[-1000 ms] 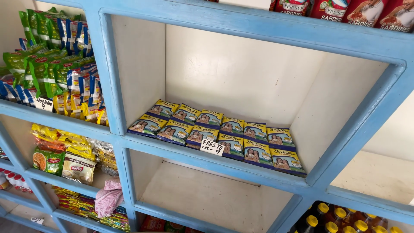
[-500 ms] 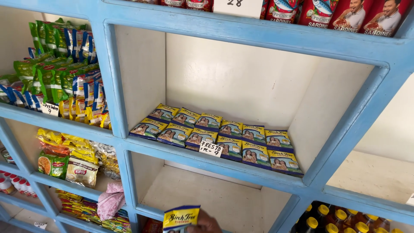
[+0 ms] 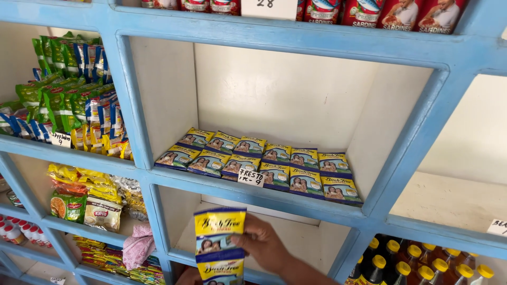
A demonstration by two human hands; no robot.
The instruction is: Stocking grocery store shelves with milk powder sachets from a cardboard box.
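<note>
My right hand (image 3: 264,245) comes up from the lower right and is shut on a strip of yellow-and-blue sachets (image 3: 219,240), held upright in front of the lower shelf opening. Above it, two rows of the same kind of sachets (image 3: 264,166) lie flat at the front of the middle compartment, behind a small white handwritten tag (image 3: 250,177). A sliver of skin at the bottom edge under the strip (image 3: 185,277) may be my left hand; its grip is not visible.
The blue wooden shelf unit (image 3: 274,198) fills the view. Green and yellow snack packets (image 3: 68,105) hang at the left, with food packs (image 3: 84,203) and a pink cloth (image 3: 138,245) below. Red cans (image 3: 369,13) stand on top. Yellow-capped bottles (image 3: 412,264) are at the lower right.
The sachet strip and my right hand have risen from the bottom edge into fuller view. The view has moved closer to the shelf.
</note>
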